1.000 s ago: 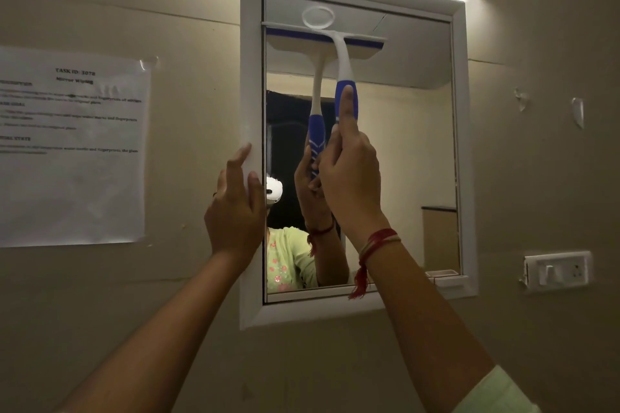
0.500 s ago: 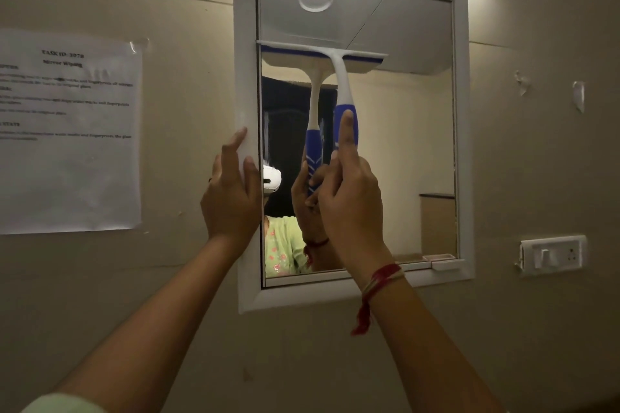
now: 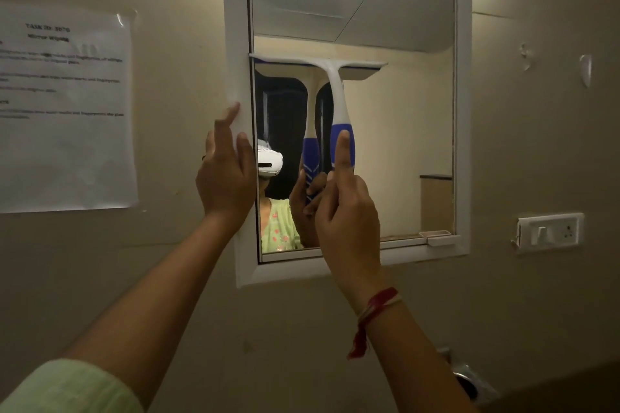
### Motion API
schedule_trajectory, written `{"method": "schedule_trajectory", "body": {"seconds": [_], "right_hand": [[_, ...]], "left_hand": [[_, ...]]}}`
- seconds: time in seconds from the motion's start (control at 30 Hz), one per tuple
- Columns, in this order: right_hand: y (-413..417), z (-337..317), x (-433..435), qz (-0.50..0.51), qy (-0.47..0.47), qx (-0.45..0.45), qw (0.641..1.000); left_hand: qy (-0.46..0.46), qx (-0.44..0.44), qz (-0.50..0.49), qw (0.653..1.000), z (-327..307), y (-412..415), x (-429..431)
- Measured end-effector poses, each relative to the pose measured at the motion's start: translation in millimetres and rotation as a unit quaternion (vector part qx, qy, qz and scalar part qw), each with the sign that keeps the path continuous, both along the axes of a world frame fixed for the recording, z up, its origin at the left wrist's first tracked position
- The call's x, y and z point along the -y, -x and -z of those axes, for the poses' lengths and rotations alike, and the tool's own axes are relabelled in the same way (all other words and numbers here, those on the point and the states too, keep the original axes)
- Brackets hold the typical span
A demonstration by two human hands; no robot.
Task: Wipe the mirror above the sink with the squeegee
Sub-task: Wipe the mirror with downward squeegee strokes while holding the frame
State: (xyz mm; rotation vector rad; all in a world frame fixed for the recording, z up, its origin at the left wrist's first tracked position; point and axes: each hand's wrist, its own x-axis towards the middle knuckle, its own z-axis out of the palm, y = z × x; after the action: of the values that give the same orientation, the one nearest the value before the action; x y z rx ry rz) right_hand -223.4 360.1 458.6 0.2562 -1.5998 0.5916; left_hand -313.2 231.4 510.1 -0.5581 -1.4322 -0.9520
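Note:
A white-framed mirror (image 3: pixel 402 131) hangs on the beige wall. A white and blue squeegee (image 3: pixel 337 90) lies against the glass, its blade level across the left and middle of the mirror, roughly a third of the way down. My right hand (image 3: pixel 345 211) grips the blue handle from below, index finger stretched up along it. My left hand (image 3: pixel 226 174) rests flat with spread fingers on the mirror's left frame (image 3: pixel 235 27). The glass reflects the squeegee, my hand and a person wearing a headset.
A printed paper sheet (image 3: pixel 63 111) is taped to the wall left of the mirror. A white switch and socket plate (image 3: pixel 550 231) sits on the wall at the right. A metal fitting (image 3: pixel 469 382) shows at the bottom right.
The squeegee has slid down the glass from near the mirror's top edge, my right hand moving down with it. My left hand has stayed on the left frame.

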Motion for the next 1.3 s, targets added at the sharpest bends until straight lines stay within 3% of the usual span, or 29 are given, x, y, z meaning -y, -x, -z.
{"method": "schedule_trajectory", "body": {"seconds": [0.57, 1.3], "right_hand": [[-15.0, 65.0, 1.4, -0.021, 0.000, 0.055, 0.998], [-37.9, 127.4, 9.0, -0.042, 0.027, 0.095, 0.994]], "left_hand": [[-0.017, 0.002, -0.021, 1.000, 0.2, -2.7, -2.9], [-0.035, -0.020, 0.024, 0.999, 0.9, 5.2, -4.8]]}}
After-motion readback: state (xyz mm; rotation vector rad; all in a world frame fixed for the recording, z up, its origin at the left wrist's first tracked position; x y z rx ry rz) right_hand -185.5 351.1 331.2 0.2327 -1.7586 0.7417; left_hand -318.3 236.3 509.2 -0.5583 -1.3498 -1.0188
